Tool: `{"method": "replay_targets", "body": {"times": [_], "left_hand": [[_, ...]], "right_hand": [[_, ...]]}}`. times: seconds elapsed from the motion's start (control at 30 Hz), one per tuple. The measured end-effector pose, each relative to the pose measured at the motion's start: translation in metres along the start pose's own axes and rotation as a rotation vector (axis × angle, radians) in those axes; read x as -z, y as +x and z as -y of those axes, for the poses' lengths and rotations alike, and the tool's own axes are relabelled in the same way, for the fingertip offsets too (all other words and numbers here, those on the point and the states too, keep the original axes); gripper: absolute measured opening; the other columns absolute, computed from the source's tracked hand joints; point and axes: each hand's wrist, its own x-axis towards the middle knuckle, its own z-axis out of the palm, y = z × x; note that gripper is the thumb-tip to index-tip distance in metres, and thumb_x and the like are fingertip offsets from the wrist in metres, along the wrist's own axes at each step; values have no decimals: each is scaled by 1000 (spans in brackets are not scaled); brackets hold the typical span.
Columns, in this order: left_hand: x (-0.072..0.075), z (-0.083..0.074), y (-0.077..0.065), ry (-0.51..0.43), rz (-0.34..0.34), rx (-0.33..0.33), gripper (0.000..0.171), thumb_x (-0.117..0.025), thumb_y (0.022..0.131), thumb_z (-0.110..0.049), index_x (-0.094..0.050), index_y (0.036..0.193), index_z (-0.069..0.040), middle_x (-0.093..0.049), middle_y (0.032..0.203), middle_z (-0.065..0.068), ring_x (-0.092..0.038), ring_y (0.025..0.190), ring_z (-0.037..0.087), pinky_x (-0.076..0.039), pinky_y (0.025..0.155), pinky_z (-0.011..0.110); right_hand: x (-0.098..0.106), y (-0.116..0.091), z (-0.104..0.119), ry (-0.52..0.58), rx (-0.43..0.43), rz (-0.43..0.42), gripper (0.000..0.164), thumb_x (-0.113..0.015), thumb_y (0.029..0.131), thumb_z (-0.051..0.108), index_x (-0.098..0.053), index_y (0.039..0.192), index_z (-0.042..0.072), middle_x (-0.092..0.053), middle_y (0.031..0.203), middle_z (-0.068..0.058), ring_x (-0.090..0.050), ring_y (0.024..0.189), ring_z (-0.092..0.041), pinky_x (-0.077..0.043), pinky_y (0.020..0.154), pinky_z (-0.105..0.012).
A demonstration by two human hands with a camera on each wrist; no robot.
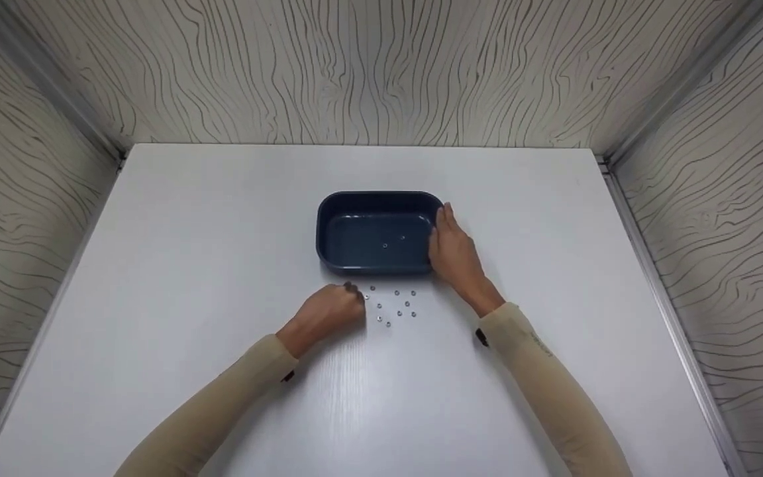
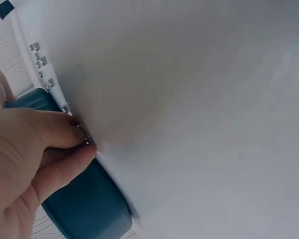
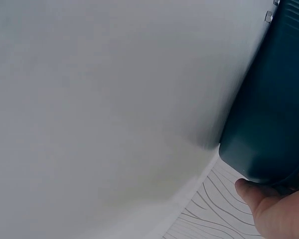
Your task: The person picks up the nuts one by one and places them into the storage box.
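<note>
Ten small metal nuts [image 1: 399, 313] lie in a loose scatter just on my side of the blue bin [image 1: 361, 270], most of them in front of its right half. They sit singly, with slivers of bare white between them. Two more nuts [image 1: 385, 246] rest on the bin's floor, well apart from its left wall and with room to the rim all round.

My left hand [image 1: 328, 307] is at the left end of the scatter, just off the bin's near wall. Thumb and finger are drawn together in a pinch low at the tabletop [image 1: 209, 245]; the wrist view is partly covered by my own knuckles, but a glint between the tips looks like a nut in my hold. My right hand [image 1: 457, 255] grips the bin's right wall, thumb over the rim and the longer fingers lying nearly straight along the outside.

The bin stands upright, its long edges roughly level with the tabletop's back edge. Behind it a narrow strip of white runs to that edge; to its left and right there are wide stretches for my arms to swing through. The gap between my two hands, in front of the bin, holds the scatter. Beyond the bin and the tabletop rise wall panels [image 1: 355, 73] with wavy dark lines, and a metal rail [image 1: 50, 79] runs up the corner to the bin's left.
</note>
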Motion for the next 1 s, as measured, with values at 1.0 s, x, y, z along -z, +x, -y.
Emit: {"method": "replay_targets", "body": {"times": [1.0], "left_hand": [[5, 4, -6, 113, -79, -80, 16, -73, 84, 6, -78, 88, -9, -73, 83, 0, -66, 68, 5, -56, 50, 18]], "right_hand": [[1, 0, -3, -18, 38, 15, 55, -42, 104, 2, -34, 156, -14, -32, 167, -31, -54, 141, -45, -49, 117, -52]]}}
